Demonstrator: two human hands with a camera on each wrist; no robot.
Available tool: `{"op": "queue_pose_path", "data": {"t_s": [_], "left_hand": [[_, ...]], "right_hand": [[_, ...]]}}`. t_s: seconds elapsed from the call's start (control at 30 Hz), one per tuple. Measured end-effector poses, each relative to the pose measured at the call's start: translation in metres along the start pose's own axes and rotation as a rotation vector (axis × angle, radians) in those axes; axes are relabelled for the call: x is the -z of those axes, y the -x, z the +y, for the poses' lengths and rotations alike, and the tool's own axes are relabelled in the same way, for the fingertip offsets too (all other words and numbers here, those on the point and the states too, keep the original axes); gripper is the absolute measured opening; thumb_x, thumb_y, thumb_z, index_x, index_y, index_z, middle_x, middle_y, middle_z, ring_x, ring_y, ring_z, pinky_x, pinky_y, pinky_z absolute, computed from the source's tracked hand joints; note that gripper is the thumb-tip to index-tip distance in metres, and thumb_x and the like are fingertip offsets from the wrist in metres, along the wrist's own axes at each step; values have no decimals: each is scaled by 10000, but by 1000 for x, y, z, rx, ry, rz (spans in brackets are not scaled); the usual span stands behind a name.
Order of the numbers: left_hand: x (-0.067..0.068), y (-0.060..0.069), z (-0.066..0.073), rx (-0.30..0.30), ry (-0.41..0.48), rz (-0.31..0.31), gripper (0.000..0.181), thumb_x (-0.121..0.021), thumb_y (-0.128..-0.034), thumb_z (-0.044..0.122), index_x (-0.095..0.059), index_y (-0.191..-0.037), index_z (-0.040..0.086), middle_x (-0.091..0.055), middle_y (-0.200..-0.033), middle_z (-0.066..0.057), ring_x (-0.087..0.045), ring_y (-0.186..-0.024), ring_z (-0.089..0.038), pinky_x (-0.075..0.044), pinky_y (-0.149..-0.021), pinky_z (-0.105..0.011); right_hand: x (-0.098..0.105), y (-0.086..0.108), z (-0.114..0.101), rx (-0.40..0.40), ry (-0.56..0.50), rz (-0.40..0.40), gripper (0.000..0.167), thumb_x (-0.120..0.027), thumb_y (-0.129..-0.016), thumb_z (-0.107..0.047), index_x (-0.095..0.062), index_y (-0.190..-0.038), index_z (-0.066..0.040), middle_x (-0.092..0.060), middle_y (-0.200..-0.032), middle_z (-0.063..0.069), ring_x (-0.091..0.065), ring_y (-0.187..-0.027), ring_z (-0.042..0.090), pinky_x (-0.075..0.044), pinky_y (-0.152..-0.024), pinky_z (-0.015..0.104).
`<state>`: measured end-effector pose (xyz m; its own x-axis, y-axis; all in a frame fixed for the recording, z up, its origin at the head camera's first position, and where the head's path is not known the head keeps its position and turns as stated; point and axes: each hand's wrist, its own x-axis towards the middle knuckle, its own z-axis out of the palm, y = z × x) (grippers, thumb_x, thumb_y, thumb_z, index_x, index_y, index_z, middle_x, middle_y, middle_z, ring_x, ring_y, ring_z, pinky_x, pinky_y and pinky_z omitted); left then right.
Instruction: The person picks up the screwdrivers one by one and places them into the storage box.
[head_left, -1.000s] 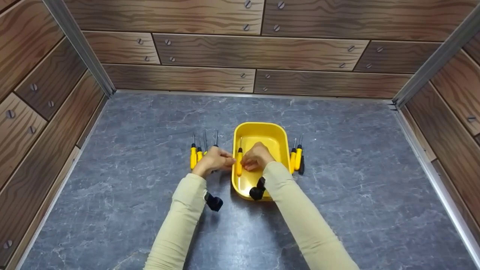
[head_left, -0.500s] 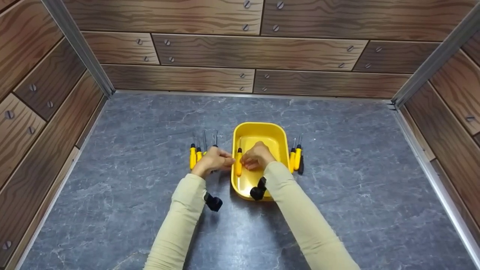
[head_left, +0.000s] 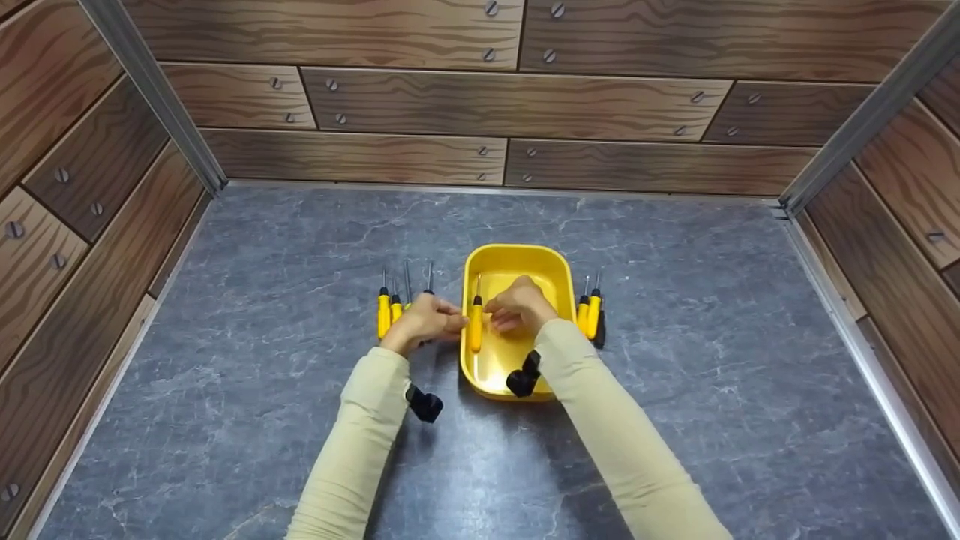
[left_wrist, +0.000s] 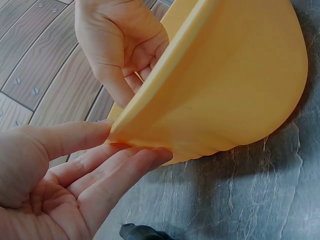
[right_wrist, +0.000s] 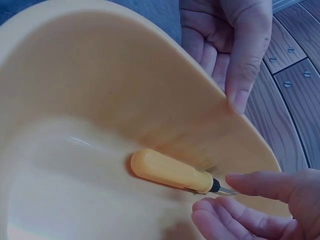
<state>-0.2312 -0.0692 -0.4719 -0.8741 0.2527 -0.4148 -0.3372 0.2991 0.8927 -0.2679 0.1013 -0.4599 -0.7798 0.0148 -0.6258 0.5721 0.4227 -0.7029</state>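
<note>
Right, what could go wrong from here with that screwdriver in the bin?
The right hand is close to the screwdriver and its bare metal shaft, so it might get poked. The left hand pinches the bin on one side, so a push could shove it into the screwdrivers on its right.

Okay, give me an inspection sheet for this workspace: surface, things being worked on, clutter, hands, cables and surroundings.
Surface: grey, marble-patterned tabletop, with a glare patch in front.
Job's things: yellow tray; one yellow-handled screwdriver lies inside along its left wall.
Clutter: more screwdrivers beside the tray, a left group, partly hidden, and a right group.
Hands: left hand pinches the tray's left rim; right hand is inside the tray beside the screwdriver, thumb and fingers apart.
Cables: nothing seen.
Surroundings: wood-patterned panels, metal posts at the corners.
</note>
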Motion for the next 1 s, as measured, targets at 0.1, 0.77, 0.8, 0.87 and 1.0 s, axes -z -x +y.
{"op": "queue_pose_path", "data": {"t_s": [0.1, 0.77, 0.8, 0.87, 1.0], "left_hand": [[0, 0, 0, 2, -16, 6, 292, -629, -902, 17, -634, -1165, -109, -649, -1188, -301, -729, -971, -304, -606, -915, -383], [-1, 0, 2, 11, -10, -3, 306, -633, -901, 24, -629, -1176, -111, -648, -1183, -311, -719, -991, -323, -610, -909, -381], [-1, 0, 1, 6, -7, -3, 305, -631, -901, 23, -630, -1174, -114, -647, -1182, -314, -717, -994, -328, -609, -909, -383], [-1, 0, 1, -2, 2, -4, 304, -628, -899, 15, -629, -1169, -122, -645, -1178, -323, -717, -989, -334, -610, -902, -382], [-1, 1, 1, 1, -2, 6, 300, -638, -891, 16, -638, -1161, -113, -653, -1173, -312, -731, -957, -313, -613, -896, -378]], "right_hand": [[3, 2, -2, 4, 9, -5, 274, -693, -833, -23, -648, -1077, 92, -650, -628, 56, -629, -501, 121, -647, -656, 274], [30, 9, -2, 35, 14, -5, 301, -695, -830, -17, -632, -1092, 118, -655, -582, 42, -637, -458, 101, -643, -623, 260], [31, 9, -2, 36, 11, -7, 292, -693, -831, -15, -633, -1085, 118, -654, -577, 41, -635, -454, 101, -641, -613, 257], [33, 10, -1, 42, 7, -10, 273, -690, -832, -14, -633, -1065, 115, -646, -555, 33, -631, -446, 98, -639, -598, 253], [37, 12, 1, 52, 4, -7, 256, -687, -830, -11, -635, -1047, 115, -647, -547, 25, -633, -450, 95, -633, -569, 242]]}}
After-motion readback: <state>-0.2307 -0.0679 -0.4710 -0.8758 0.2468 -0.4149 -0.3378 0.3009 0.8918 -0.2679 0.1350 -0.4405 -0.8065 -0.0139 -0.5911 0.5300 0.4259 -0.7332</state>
